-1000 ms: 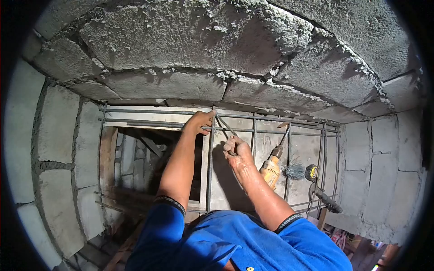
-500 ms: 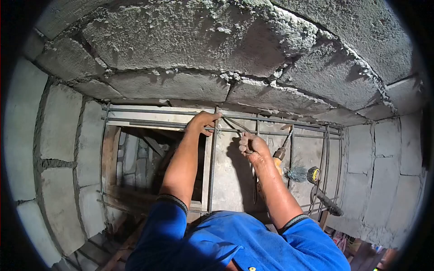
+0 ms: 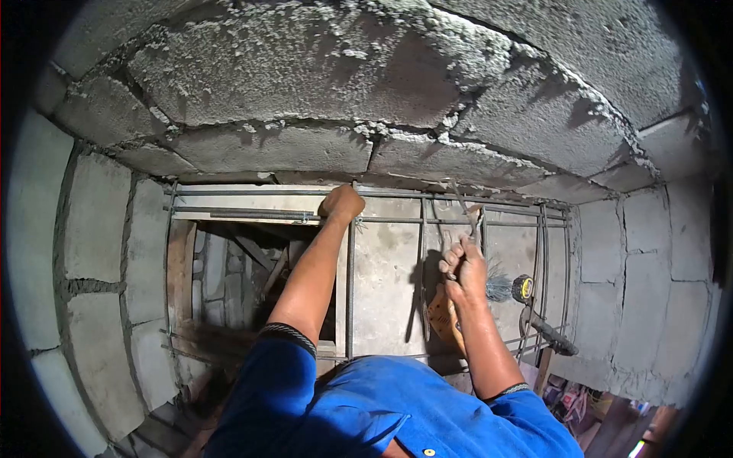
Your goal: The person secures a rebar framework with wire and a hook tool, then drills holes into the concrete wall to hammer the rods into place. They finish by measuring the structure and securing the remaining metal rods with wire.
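Observation:
My left hand is closed at the joint where a steel crossbar meets the long rebar below the block wall. A short piece of tie wire shows just under it. In my right hand, fingers curled, is a slim dark metal tool, its tip pointing up toward the wall; its grip is hidden by the fingers. Beneath the right forearm lies a yellow-orange power drill, partly covered. A bundle of tie wire sits just right of that hand.
A yellow and black tape measure and a dark-handled hammer are at the right. An opening framed with wood lies at the left. Block walls close in on the left, right and front, with rebar crossing between.
My right hand has moved right and down, away from the left hand, and the tool now points upward. My left hand has closed more tightly at the bar joint. The view has shifted slightly.

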Demonstrator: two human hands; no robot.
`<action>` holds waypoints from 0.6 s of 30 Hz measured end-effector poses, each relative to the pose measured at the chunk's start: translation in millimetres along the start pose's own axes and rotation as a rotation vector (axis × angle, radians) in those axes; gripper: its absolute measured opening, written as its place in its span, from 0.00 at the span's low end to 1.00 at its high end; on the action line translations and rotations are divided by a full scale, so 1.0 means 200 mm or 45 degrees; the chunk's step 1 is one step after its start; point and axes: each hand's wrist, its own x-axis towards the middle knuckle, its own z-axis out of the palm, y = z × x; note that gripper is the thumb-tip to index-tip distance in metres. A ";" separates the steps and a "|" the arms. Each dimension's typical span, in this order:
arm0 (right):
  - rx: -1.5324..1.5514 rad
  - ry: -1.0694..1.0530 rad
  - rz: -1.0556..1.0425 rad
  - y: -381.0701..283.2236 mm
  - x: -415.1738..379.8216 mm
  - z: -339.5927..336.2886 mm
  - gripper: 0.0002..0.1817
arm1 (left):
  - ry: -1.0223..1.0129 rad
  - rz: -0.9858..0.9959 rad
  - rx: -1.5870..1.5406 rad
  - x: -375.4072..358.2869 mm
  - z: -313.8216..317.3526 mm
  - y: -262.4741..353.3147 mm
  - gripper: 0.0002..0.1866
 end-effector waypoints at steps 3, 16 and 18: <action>-0.012 -0.063 -0.054 -0.11 -0.10 -0.19 0.07 | 0.015 -0.030 -0.044 -0.06 0.00 0.01 0.25; -1.089 -0.065 -0.299 -0.22 -0.37 -0.27 0.16 | 0.767 0.775 0.034 -0.10 -0.06 -0.27 0.15; -1.224 -0.190 -0.438 -0.15 -0.25 -0.19 0.16 | 0.493 0.695 0.052 -0.13 -0.03 -0.25 0.18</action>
